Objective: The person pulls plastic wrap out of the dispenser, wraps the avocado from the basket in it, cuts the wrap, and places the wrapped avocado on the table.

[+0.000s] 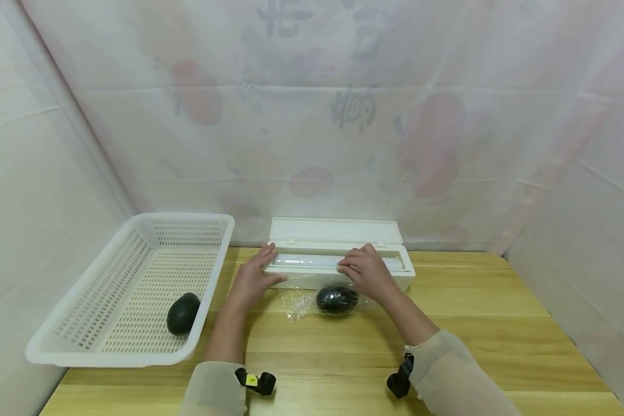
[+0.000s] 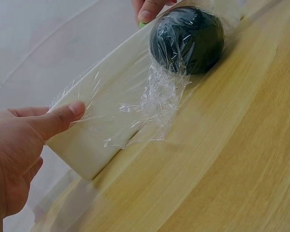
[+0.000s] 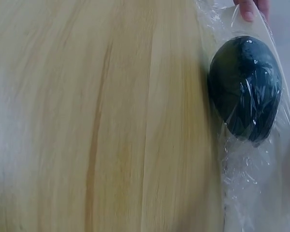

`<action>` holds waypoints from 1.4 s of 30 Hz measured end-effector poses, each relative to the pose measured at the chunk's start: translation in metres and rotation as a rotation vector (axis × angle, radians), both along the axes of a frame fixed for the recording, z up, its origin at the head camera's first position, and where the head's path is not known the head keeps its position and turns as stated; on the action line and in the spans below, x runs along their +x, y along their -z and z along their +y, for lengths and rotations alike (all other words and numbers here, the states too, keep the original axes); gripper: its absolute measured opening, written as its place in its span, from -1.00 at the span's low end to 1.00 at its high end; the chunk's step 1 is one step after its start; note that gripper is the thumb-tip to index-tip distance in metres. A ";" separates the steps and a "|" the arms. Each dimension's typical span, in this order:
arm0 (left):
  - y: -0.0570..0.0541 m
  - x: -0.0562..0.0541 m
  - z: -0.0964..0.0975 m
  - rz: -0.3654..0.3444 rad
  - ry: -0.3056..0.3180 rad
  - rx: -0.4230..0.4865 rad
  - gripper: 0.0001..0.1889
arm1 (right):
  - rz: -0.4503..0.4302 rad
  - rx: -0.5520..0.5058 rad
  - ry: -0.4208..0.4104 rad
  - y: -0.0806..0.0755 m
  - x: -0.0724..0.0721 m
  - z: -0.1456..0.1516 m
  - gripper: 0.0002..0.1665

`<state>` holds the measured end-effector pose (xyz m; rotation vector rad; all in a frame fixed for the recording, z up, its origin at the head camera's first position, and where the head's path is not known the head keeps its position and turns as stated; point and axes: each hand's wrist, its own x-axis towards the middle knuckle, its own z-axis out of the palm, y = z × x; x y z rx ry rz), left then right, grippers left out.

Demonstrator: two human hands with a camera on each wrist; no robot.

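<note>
A white cling film dispenser box [image 1: 312, 279] stands with its lid raised, a roll of film [image 1: 307, 261] inside. My left hand [image 1: 252, 278] grips the box's left end, thumb on the front face and fingers toward the back. My right hand [image 1: 366, 270] is at the box's front top edge, right of the middle. It pinches a small green slide cutter [image 2: 142, 24], mostly hidden by the fingers. In front of the box sits a dark avocado [image 1: 336, 300] wrapped in clear cling film [image 2: 159, 96], which spreads up over the box front.
To the left stands a white perforated plastic basket [image 1: 216, 277] with another dark avocado [image 1: 183, 314] lying in it at the right side. The wooden table [image 1: 478, 323] runs back to a pale printed curtain [image 1: 312, 127], with curtain walls on both sides.
</note>
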<state>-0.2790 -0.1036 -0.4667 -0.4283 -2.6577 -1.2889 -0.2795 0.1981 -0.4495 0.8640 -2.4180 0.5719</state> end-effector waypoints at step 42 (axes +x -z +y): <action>0.001 0.002 -0.006 -0.032 0.001 0.015 -0.24 | 0.021 -0.024 0.179 0.004 0.019 0.123 -0.92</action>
